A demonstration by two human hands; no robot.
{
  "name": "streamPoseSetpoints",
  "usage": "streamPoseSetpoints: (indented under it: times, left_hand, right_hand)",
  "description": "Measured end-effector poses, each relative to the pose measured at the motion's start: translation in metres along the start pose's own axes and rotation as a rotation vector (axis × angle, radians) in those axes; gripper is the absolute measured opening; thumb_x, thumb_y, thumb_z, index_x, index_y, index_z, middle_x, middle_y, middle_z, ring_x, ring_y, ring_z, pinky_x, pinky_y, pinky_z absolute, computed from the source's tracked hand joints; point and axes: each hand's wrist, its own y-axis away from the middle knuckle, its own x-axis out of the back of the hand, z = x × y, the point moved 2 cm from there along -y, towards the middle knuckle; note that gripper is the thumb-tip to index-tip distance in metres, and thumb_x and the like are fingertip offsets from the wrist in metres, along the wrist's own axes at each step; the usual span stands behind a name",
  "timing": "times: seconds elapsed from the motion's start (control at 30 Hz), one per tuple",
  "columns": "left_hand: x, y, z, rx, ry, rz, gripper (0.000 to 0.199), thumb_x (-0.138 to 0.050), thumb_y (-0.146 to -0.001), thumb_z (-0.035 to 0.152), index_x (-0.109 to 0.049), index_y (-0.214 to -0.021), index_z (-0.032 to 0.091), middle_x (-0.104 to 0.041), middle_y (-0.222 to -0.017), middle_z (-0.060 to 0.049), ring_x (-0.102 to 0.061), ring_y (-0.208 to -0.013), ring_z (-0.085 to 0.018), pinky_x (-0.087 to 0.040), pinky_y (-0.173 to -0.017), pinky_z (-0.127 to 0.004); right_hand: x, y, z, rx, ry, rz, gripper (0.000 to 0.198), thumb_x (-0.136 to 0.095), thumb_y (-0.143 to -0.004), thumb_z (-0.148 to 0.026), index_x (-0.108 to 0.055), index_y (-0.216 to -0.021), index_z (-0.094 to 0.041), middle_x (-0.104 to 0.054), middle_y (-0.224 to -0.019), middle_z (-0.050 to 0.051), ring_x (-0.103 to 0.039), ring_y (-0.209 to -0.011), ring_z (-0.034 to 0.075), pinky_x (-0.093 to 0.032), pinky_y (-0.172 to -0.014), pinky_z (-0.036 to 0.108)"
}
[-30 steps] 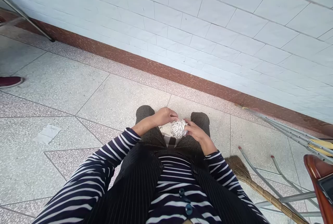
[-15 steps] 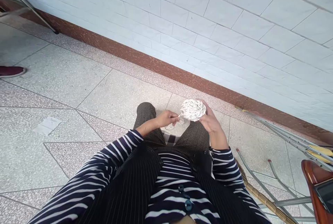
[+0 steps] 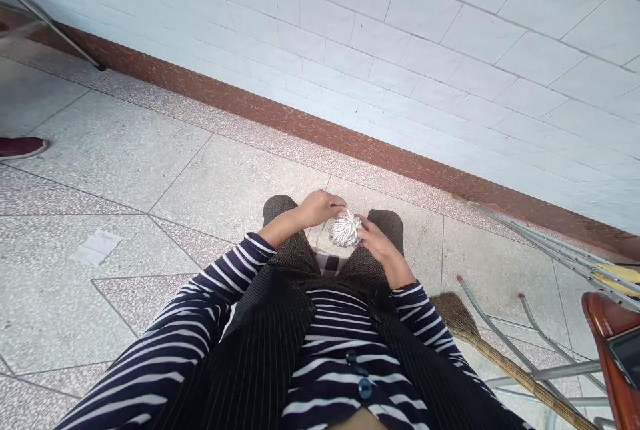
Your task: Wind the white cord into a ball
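A bundle of white cord [image 3: 344, 231], wound into a ball, is held between my knees. My right hand [image 3: 376, 241] grips it from the right side, fingers curled around its edge. At the ball's upper left, my left hand [image 3: 323, 207] pinches the loose strand of the same cord, which runs over the top of the ball. A thin loop of cord appears to hang down on the left of the ball, partly lost against the pale floor.
A straw broom [image 3: 455, 313] lies at my right, beside a metal-legged chair [image 3: 595, 310] with a dark phone-like object on it. Metal crutches [image 3: 540, 237] lean by the wall. White paper [image 3: 97, 247] is on the floor at left, and a person's maroon shoe [image 3: 23, 147] shows at the edge.
My right hand has brought the ball of cord left and down, turning it. My left hand has risen slightly, moving the strand to the ball's top.
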Motion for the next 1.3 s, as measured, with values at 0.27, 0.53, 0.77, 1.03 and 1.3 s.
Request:
streamPoseSetpoints:
  times: [0.27,0.53,0.77,1.03,1.3]
  left_hand:
    - [0.003,-0.003,-0.008,0.045,0.13,0.05,0.03,-0.055,-0.092,0.033,-0.07,-0.075,0.013,-0.065,-0.068,-0.001,-0.057,-0.068,-0.013,-0.041,-0.068,-0.022]
    - [-0.02,0.007,-0.02,0.101,0.305,0.01,0.037,-0.052,-0.094,0.038,-0.067,-0.072,0.012,-0.067,-0.068,-0.002,-0.057,-0.065,-0.012,-0.042,-0.068,-0.022]
    - [-0.043,0.018,-0.009,0.111,0.215,-0.194,0.04,-0.053,-0.092,0.035,-0.062,-0.06,0.014,-0.059,-0.055,0.0,-0.043,-0.048,-0.008,-0.032,-0.054,-0.022]
    - [0.001,-0.001,-0.009,-0.003,-0.062,-0.044,0.02,-0.058,-0.084,0.016,-0.07,-0.068,0.016,-0.062,-0.058,0.002,-0.048,-0.055,-0.009,-0.03,-0.059,-0.023]
    - [-0.014,0.005,-0.024,0.071,0.308,0.023,0.019,-0.059,-0.086,0.021,-0.074,-0.083,0.01,-0.072,-0.077,-0.002,-0.061,-0.072,-0.014,-0.043,-0.069,-0.021]
  right_hand:
    - [0.011,0.014,-0.02,0.076,-0.231,-0.191,0.045,-0.073,-0.073,-0.035,-0.065,-0.115,-0.023,-0.072,-0.101,0.004,-0.064,-0.078,0.018,-0.052,-0.06,0.029]
    - [0.007,0.015,-0.068,0.176,-0.187,0.003,0.049,-0.068,-0.077,-0.05,-0.061,-0.116,-0.022,-0.071,-0.096,0.007,-0.067,-0.081,0.023,-0.043,-0.051,0.027]
    - [0.04,-0.02,-0.077,0.287,0.387,0.601,0.068,-0.076,-0.062,-0.045,-0.049,-0.122,-0.026,-0.055,-0.127,0.009,-0.06,-0.1,0.024,-0.046,-0.065,0.029]
    - [0.01,-0.013,-0.005,0.0,0.262,0.041,0.054,-0.07,-0.064,-0.035,-0.058,-0.116,-0.024,-0.062,-0.106,0.004,-0.059,-0.082,0.018,-0.046,-0.058,0.025]
    - [0.001,0.008,-0.021,0.116,-0.246,-0.175,0.065,-0.071,-0.06,-0.021,-0.061,-0.123,-0.029,-0.065,-0.127,0.005,-0.066,-0.095,0.024,-0.059,-0.062,0.033]
